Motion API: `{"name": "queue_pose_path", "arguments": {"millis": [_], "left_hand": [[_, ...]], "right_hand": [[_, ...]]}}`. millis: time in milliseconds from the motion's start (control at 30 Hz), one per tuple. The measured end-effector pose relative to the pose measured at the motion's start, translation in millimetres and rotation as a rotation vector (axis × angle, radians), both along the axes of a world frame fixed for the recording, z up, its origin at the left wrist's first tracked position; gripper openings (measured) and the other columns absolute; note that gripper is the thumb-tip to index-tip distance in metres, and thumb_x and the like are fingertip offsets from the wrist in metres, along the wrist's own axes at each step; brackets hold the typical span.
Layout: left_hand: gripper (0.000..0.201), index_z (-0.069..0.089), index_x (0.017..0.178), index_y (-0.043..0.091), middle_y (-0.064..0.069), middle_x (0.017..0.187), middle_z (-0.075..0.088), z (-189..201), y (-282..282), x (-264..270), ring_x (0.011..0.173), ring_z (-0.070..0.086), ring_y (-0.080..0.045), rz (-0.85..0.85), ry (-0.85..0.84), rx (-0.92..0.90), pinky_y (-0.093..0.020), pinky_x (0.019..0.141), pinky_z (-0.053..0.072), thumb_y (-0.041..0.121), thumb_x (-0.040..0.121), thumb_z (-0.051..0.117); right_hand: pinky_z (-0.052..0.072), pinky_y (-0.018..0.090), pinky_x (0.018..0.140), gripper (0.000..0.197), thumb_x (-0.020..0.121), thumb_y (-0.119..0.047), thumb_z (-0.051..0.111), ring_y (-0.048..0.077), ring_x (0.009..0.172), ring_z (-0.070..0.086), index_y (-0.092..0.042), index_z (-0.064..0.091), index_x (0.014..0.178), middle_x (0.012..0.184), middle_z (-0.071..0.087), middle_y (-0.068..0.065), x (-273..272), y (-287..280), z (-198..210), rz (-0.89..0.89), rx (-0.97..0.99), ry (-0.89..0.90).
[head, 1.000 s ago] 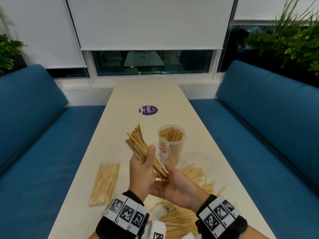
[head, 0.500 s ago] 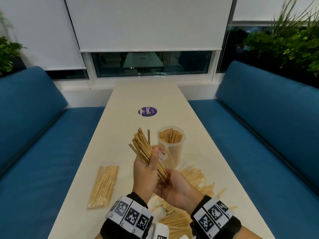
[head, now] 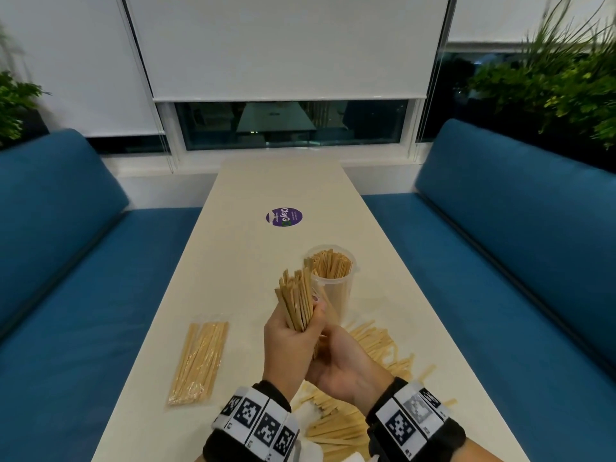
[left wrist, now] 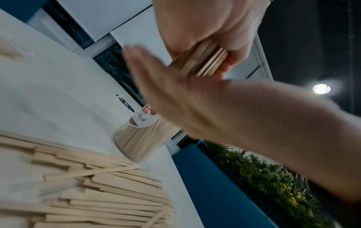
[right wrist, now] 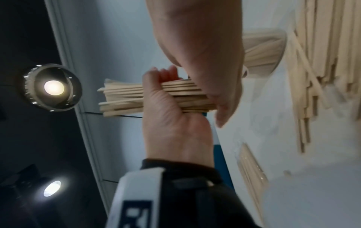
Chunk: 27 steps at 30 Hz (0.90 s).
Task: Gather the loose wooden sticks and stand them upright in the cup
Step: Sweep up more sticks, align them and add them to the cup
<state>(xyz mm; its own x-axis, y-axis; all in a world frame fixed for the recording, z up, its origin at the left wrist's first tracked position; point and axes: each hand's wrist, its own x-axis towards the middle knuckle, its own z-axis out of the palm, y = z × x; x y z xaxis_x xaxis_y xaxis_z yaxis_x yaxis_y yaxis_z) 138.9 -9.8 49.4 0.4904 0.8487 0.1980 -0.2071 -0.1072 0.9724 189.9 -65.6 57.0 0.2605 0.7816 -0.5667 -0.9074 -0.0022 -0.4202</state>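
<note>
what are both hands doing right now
Left hand: grips the bundle of wooden sticks.
Right hand: open, flat palm against the bundle's lower end.

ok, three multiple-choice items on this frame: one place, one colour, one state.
1. Where does the cup stand?
A. on the table, beyond the hands
B. on the left bench
C. on the windowsill

2. What colour is the round sticker on the table?
A. red
B. purple
C. yellow

3. What is the left hand doing?
A. resting flat on the table
B. hanging idle
C. gripping a bundle of sticks

Answers:
1 A, the cup stands on the tabletop past both hands.
2 B, the sticker is purple.
3 C, fingers curl round the bundle while the right hand meets its lower end.
</note>
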Motion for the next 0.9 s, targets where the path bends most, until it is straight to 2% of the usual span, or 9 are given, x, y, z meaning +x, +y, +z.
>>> {"name": "queue_pose_path", "arguments": {"millis": [67,233,333,433,533,633,700,767,900], "left_hand": [[0.007,0.064,0.080,0.020,0.004,0.067,0.068,1,2,0,0.066,0.066,-0.004,0.003,0.012,0.034,-0.010,0.060,0.050,0.017,0.079,0.070],[0.007,0.063,0.081,0.020,0.006,0.071,0.068,1,5,-3,0.070,0.068,-0.003,0.026,0.053,0.074,-0.012,0.064,0.053,0.020,0.079,0.070],[0.007,0.063,0.078,0.019,0.005,0.069,0.067,2,3,-5,0.067,0.066,-0.001,0.038,0.050,0.078,-0.010,0.061,0.051,0.021,0.079,0.069],[0.018,0.059,0.076,0.030,0.015,0.064,0.065,3,-1,-5,0.067,0.064,0.009,0.036,0.048,0.083,-0.005,0.059,0.049,0.017,0.079,0.070],[0.018,0.058,0.076,0.031,0.019,0.058,0.065,2,-3,-7,0.065,0.064,0.008,0.025,0.069,0.089,-0.005,0.058,0.049,0.018,0.080,0.069],[0.015,0.056,0.075,0.028,0.010,0.052,0.063,2,-1,-9,0.051,0.061,-0.001,-0.018,0.081,0.082,-0.011,0.047,0.046,0.019,0.084,0.064],[0.014,0.054,0.077,0.027,0.006,0.053,0.059,1,1,-11,0.041,0.054,-0.004,-0.058,0.095,0.061,-0.012,0.041,0.040,0.019,0.087,0.061],[0.012,0.054,0.079,0.026,0.002,0.055,0.055,0,2,-14,0.037,0.047,-0.004,-0.100,0.128,0.081,-0.013,0.039,0.036,0.019,0.088,0.059],[0.021,0.056,0.079,0.022,0.006,0.051,0.056,-4,0,-14,0.044,0.048,-0.002,-0.199,0.214,0.154,-0.012,0.042,0.037,0.003,0.085,0.060]], "right_hand": [[0.058,0.035,0.060,0.032,0.096,-0.020,0.044,0.027,0.065,0.068,0.004,0.066,0.097,0.075,0.071,0.017,0,-1,-4,0.010,-0.048,-0.010],[0.058,0.040,0.071,0.033,0.096,-0.019,0.042,0.029,0.081,0.070,-0.001,0.065,0.111,0.099,0.070,0.018,0,-1,-1,0.006,0.041,0.016],[0.060,0.039,0.058,0.032,0.093,-0.018,0.047,0.030,0.067,0.071,0.006,0.066,0.103,0.090,0.070,0.020,-1,-3,0,0.034,0.033,0.027],[0.059,0.043,0.062,0.030,0.083,-0.016,0.054,0.032,0.071,0.072,0.008,0.072,0.091,0.089,0.071,0.021,-4,-5,6,0.028,0.144,0.057],[0.059,0.041,0.063,0.035,0.091,-0.016,0.047,0.029,0.068,0.071,0.004,0.075,0.082,0.083,0.072,0.018,-5,-8,10,0.043,0.142,0.000],[0.050,0.042,0.079,0.047,0.094,-0.045,0.042,0.021,0.082,0.065,-0.011,0.074,0.096,0.094,0.069,0.007,0,-11,8,0.131,-0.013,-0.346],[0.038,0.036,0.098,0.062,0.083,-0.071,0.034,0.010,0.111,0.052,-0.029,0.053,0.125,0.128,0.054,-0.004,6,-14,6,0.071,-0.058,-0.768],[0.032,0.023,0.101,0.079,0.065,-0.085,0.040,-0.007,0.120,0.040,-0.042,0.031,0.131,0.141,0.039,-0.016,10,-17,16,-0.021,0.004,-1.116],[0.039,0.023,0.101,0.097,0.057,-0.060,0.077,0.001,0.119,0.050,-0.041,0.026,0.136,0.128,0.052,-0.017,19,-16,27,0.095,0.001,-1.332]]}}
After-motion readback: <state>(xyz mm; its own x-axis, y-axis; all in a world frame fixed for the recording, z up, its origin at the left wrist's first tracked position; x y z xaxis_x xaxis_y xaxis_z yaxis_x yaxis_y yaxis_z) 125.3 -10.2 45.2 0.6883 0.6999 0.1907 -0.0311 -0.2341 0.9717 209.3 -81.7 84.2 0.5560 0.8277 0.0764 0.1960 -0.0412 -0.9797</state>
